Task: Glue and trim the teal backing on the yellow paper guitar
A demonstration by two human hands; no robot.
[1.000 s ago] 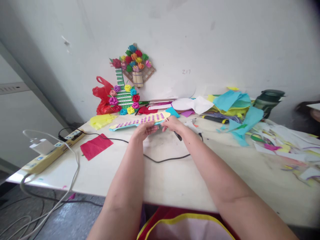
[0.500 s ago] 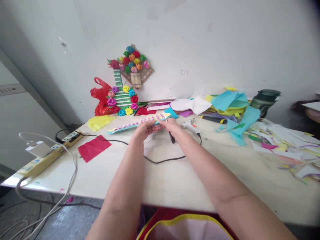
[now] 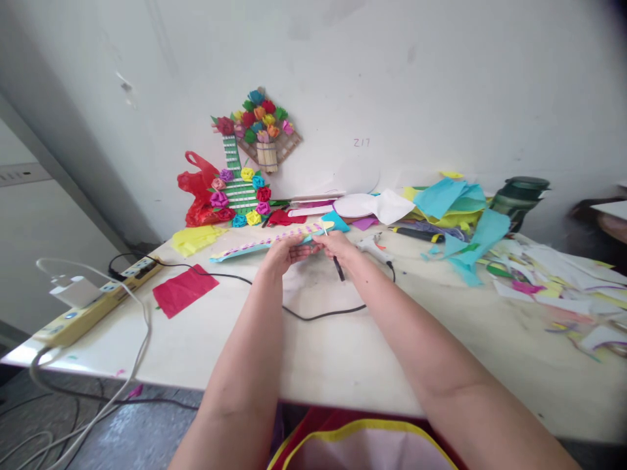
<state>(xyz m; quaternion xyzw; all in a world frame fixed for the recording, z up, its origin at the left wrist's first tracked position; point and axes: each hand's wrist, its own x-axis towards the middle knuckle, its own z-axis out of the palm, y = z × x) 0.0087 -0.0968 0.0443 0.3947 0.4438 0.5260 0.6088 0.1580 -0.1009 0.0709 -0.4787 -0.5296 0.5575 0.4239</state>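
Smooth pale tabletop (image 3: 343, 352); left hand (image 3: 284, 251) pinches long woven paper strip (image 3: 255, 243); right hand (image 3: 337, 245) grips slim black-handled tool (image 3: 337, 269).

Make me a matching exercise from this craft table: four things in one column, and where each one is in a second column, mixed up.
Things
1. strip
2. black tool
3. red paper
4. bottle

Places
A. far right of the table, at the back
B. in the right hand
C. lying flat near the power strip
D. in the left hand

Pairs: 1-D, 2-B, 3-C, 4-A
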